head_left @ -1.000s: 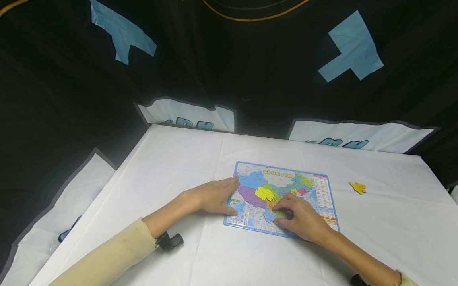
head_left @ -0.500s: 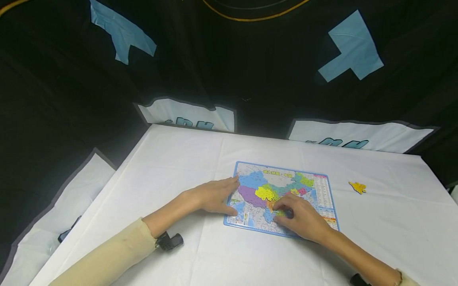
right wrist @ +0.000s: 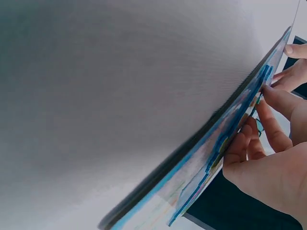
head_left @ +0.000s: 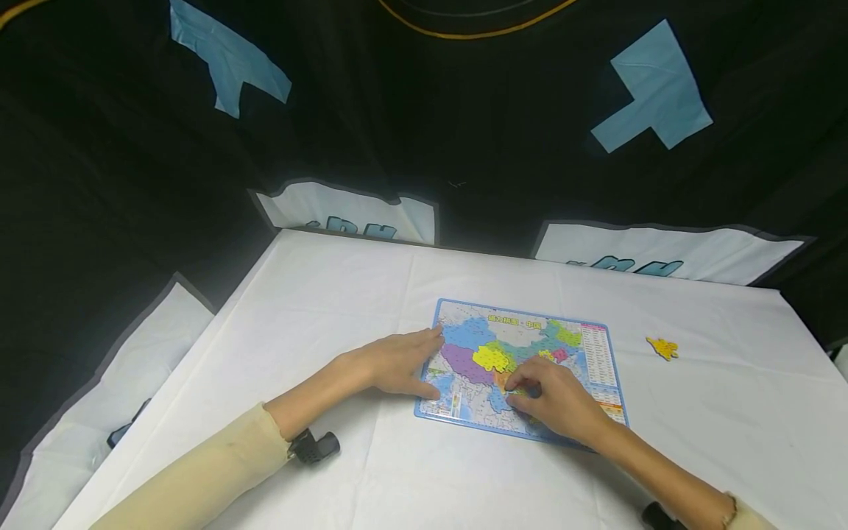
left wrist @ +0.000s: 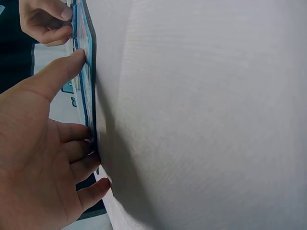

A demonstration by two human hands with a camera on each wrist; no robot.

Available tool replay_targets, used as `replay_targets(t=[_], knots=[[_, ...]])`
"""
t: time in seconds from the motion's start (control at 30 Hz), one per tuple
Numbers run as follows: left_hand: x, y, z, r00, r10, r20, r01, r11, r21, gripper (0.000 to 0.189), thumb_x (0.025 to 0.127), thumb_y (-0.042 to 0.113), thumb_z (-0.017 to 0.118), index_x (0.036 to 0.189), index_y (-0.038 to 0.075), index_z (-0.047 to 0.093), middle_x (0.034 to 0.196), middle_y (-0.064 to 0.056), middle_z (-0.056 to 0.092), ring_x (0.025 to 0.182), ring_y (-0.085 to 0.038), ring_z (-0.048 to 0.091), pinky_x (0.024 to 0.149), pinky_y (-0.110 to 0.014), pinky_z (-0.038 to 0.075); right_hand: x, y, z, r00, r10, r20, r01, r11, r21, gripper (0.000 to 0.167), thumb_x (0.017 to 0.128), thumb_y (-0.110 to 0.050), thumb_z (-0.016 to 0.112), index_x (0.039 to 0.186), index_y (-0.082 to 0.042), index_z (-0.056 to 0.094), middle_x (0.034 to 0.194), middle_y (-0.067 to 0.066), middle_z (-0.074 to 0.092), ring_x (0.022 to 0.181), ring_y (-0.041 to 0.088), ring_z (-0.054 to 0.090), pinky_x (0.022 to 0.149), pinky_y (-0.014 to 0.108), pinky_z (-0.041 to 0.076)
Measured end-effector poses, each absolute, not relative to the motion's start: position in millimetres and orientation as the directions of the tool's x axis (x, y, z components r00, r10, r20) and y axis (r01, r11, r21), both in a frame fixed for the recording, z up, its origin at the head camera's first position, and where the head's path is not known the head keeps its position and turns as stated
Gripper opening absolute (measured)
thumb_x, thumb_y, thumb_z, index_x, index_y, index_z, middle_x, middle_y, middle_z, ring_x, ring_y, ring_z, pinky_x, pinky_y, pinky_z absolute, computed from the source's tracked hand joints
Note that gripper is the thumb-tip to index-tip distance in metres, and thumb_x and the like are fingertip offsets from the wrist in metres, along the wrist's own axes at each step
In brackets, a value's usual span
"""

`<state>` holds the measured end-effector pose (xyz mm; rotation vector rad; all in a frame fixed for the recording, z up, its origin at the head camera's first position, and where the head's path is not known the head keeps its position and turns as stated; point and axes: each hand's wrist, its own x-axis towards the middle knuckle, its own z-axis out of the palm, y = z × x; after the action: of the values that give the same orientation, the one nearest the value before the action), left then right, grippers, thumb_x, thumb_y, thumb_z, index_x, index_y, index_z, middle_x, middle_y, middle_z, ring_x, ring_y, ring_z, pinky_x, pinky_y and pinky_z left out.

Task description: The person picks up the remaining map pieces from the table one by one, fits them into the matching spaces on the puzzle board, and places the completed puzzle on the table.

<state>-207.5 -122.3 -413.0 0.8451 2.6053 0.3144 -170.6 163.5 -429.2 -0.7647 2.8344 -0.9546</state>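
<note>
A blue-rimmed map puzzle board (head_left: 473, 423) lies on the white table, covered with coloured map pieces. My left hand (head_left: 397, 362) spreads over its left edge, thumb and fingertips resting at the rim. In the left wrist view the thumb (left wrist: 64, 69) reaches onto the board and the fingers bend loosely beside its edge. Over the board's lower middle, my right hand (head_left: 556, 397) curls its thumb and index finger around a small puzzle piece, mostly hidden by the fingers. A yellow piece (head_left: 492, 358) and a purple piece (head_left: 467, 364) sit on the board left of that hand.
A loose orange-yellow puzzle piece (head_left: 662, 348) lies on the white tablecloth (head_left: 715, 412) right of the board. A black curtain (head_left: 424, 125) with blue patches hangs behind the table. Small dark cameras sit at both wrists.
My right thumb has shifted slightly up toward the index finger, covering the green piece that showed between them. The left hand and the board stay put.
</note>
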Motion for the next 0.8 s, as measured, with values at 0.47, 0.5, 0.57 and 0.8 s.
replay_targets(t=[0.47, 0.5, 0.57, 0.8], knots=[[-207, -122, -413, -0.746, 0.601, -0.287, 0.513, 0.793, 0.327, 0.089, 0.090, 0.052, 0.069, 0.155, 0.003, 0.033, 0.164, -0.011, 0.019, 0.149, -0.022, 0.019, 0.119, -0.036, 0.022, -173, 162, -424, -0.897, -0.442, 0.004, -0.356, 0.718, -0.598, 0.013, 0.083, -0.012, 0.081, 0.090, -0.018, 0.072, 0.093, -0.009, 0.064, 0.082, 0.010, 0.055, 0.073, 0.032, 0.051], [-207, -122, -413, -0.745, 0.601, -0.289, 0.513, 0.793, 0.329, 0.089, 0.090, 0.052, 0.068, 0.155, 0.003, 0.033, 0.164, -0.011, 0.019, 0.149, -0.022, 0.019, 0.119, -0.036, 0.022, -172, 163, -424, -0.896, -0.445, 0.004, -0.357, 0.714, -0.602, 0.013, 0.083, -0.013, 0.081, 0.092, -0.018, 0.072, 0.095, -0.009, 0.064, 0.083, 0.010, 0.056, 0.074, 0.032, 0.051], [-207, -122, -412, -0.744, 0.602, -0.290, 0.513, 0.793, 0.329, 0.089, 0.090, 0.052, 0.068, 0.155, 0.003, 0.033, 0.164, -0.011, 0.019, 0.149, -0.022, 0.019, 0.119, -0.036, 0.022, -173, 166, -425, -0.893, -0.450, -0.001, -0.354, 0.703, -0.616, 0.014, 0.084, -0.013, 0.080, 0.095, -0.018, 0.073, 0.098, -0.009, 0.065, 0.086, 0.010, 0.058, 0.076, 0.033, 0.052], [-207, -123, -412, -0.742, 0.607, -0.285, 0.522, 0.790, 0.323, 0.089, 0.091, 0.053, 0.067, 0.155, 0.003, 0.033, 0.164, -0.011, 0.018, 0.150, -0.021, 0.019, 0.119, -0.036, 0.021, -175, 181, -426, -0.878, -0.477, 0.024, -0.357, 0.623, -0.696, 0.016, 0.089, -0.009, 0.076, 0.102, -0.017, 0.073, 0.105, -0.006, 0.067, 0.089, 0.011, 0.062, 0.079, 0.029, 0.055]])
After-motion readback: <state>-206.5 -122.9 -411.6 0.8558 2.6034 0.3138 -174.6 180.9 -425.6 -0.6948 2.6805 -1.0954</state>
